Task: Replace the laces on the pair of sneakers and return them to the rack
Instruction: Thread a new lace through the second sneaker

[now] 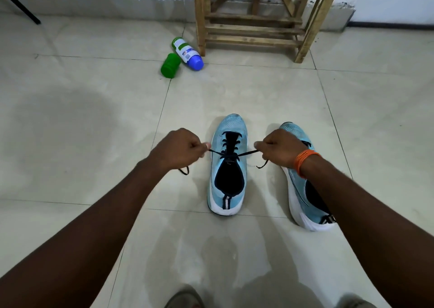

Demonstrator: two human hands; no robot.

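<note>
A light blue sneaker (229, 166) with a white sole stands on the tiled floor, toe pointing away from me. A black lace (231, 154) is threaded up its front. My left hand (178, 149) pinches the lace's left end and my right hand (280, 149) pinches its right end, both pulled taut sideways over the shoe. Loose lace tips hang below each fist. The second blue sneaker (303, 190) lies to the right, partly hidden under my right forearm, so its laces cannot be seen.
A wooden slatted rack (256, 26) stands against the far wall. A green and white bottle with a blue cap (187, 53) lies beside its left leg, next to a green cup (170, 65). A black pole (21, 4) leans at top left.
</note>
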